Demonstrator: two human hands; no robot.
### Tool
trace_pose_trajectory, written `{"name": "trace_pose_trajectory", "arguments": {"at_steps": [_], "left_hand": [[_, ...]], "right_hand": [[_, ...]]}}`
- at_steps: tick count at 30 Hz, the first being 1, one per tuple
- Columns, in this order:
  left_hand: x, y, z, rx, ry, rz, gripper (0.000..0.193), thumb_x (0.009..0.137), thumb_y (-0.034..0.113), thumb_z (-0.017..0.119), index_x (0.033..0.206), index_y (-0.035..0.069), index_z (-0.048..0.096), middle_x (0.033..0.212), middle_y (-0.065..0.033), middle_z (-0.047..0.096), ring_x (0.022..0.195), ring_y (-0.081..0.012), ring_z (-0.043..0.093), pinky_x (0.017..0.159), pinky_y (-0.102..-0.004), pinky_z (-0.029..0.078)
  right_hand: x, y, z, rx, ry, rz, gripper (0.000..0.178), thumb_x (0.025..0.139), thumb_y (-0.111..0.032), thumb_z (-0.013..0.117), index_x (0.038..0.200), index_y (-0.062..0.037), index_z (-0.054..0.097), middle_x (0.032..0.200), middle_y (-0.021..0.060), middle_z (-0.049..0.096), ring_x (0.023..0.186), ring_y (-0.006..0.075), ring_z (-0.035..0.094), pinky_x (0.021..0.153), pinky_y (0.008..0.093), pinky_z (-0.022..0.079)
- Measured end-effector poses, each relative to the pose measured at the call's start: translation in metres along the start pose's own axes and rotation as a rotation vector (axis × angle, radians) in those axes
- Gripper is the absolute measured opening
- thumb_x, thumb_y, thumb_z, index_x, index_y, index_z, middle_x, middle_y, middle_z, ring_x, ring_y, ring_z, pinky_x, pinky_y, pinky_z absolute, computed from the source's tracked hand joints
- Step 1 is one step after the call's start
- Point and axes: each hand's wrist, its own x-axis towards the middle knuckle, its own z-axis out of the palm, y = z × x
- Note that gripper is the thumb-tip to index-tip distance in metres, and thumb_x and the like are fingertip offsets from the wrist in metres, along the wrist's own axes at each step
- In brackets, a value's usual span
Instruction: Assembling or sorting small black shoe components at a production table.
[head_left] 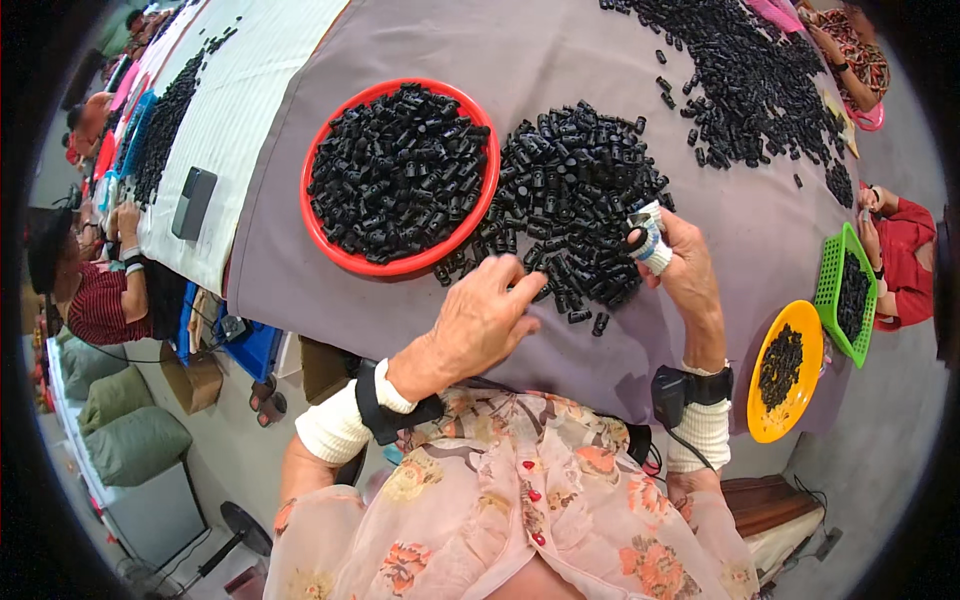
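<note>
Beside the heap, my right fingers grip a small black piece; whether my left fingers hold any, I can't tell. A careless brush could scatter the heap.

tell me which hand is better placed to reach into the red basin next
Likely the left hand: it is close to the near rim of the red basin, while the right hand is farther off, at the right edge of the loose black pieces, with white finger wrapping.
</note>
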Motion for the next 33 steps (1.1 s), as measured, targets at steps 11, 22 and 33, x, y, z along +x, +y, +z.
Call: {"name": "trace_pose_trajectory", "arguments": {"at_steps": [11,22,33], "left_hand": [[0.005,-0.02,0.027,-0.019,0.082,-0.104,0.025,0.073,0.007,0.067,0.096,0.003,0.057,0.078,-0.0117,0.049,0.068,-0.03,0.054,0.06,-0.0363,0.045],[0.054,-0.007,-0.029,-1.32,0.173,-0.565,0.021,0.085,0.008,0.06,0.104,-0.001,0.06,0.082,-0.0042,0.062,0.068,-0.0075,0.056,0.059,-0.0202,0.047],[0.059,0.005,-0.05,-1.111,0.267,-0.346,0.022,0.082,0.007,0.064,0.102,-0.001,0.06,0.079,0.0003,0.059,0.066,-0.0032,0.051,0.059,-0.0168,0.044]], "right_hand": [[0.003,0.008,-0.002,0.019,-0.035,0.05,0.008,0.082,-0.014,0.059,0.087,-0.0074,0.062,0.056,-0.005,0.049,0.043,0.0023,0.041,0.04,0.0185,0.032],[0.019,-0.029,0.02,0.108,-0.062,-0.066,0.02,0.077,-0.012,0.066,0.095,-0.0064,0.06,0.063,-0.0062,0.052,0.047,0.0006,0.042,0.042,0.0176,0.033],[0.027,-0.047,0.034,0.174,-0.086,-0.205,0.023,0.076,-0.008,0.066,0.098,-0.0039,0.059,0.07,-0.0042,0.058,0.056,0.0007,0.047,0.049,0.0175,0.038]]}}
